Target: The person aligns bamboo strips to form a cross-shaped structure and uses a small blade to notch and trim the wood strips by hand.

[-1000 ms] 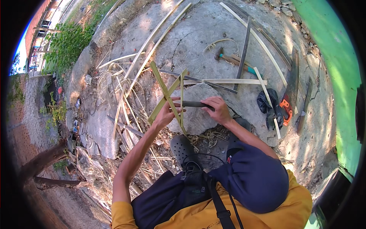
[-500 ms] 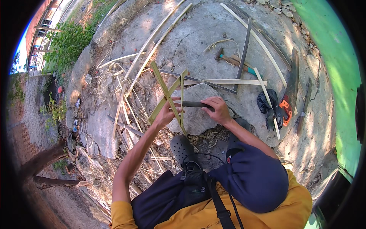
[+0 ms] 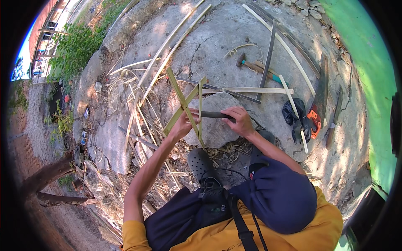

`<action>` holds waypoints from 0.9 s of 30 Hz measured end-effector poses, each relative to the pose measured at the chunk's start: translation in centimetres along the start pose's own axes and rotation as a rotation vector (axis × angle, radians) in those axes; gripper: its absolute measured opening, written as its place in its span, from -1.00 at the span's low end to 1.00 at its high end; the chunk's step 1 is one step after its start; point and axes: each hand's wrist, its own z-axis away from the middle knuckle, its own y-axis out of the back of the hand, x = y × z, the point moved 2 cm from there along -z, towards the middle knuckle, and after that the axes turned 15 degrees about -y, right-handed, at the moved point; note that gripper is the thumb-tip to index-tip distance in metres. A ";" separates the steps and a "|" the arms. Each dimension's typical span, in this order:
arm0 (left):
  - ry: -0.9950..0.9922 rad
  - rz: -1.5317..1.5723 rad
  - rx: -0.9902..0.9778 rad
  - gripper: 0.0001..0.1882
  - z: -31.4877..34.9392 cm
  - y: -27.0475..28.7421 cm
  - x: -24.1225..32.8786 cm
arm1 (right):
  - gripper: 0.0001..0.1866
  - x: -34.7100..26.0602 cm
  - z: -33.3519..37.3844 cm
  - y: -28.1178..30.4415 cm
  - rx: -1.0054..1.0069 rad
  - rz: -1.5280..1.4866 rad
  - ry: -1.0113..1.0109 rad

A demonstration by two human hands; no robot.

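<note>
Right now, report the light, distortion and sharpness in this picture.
Head view: sunlight and shade dapple the concrete; head view: fisheye curvature bows the green wall, with black corners; head view: left hand, right hand and crossed green strips show no obvious motion blur.

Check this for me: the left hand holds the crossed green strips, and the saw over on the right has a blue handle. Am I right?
Not quite: the handle is orange, not blue, as the head view shows. The left hand does hold the crossed green strips, and the saw is over on the right.
</note>
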 end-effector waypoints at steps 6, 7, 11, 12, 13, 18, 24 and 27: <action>-0.017 -0.009 0.006 -0.49 0.0 0.1 -0.4 | -0.67 0.0 -0.1 0.0 0.006 -0.003 0.017; -0.017 -0.016 0.006 -0.50 0.0 0.2 -0.4 | -0.67 -0.1 0.0 0.0 0.005 -0.003 0.016; -0.016 -0.017 0.005 -0.52 0.0 0.1 -0.4 | -0.67 0.0 0.0 0.1 0.008 0.003 0.015; -0.016 -0.017 0.005 -0.52 0.0 0.1 -0.5 | -0.67 0.0 0.0 0.1 0.008 0.002 0.015; -0.019 -0.016 0.010 -0.52 0.0 0.1 -0.5 | -0.67 -0.1 0.0 0.0 0.007 0.000 0.014; -0.018 -0.011 0.013 -0.52 0.0 0.1 -0.4 | -0.68 -0.1 0.0 0.0 0.006 -0.005 0.009; -0.003 -0.004 0.010 -0.49 0.0 0.2 -0.6 | -0.67 0.0 -0.1 0.0 0.008 -0.007 0.017; 0.005 -0.008 0.015 -0.47 0.0 0.1 -0.7 | -0.67 0.1 0.0 0.0 0.007 -0.004 0.017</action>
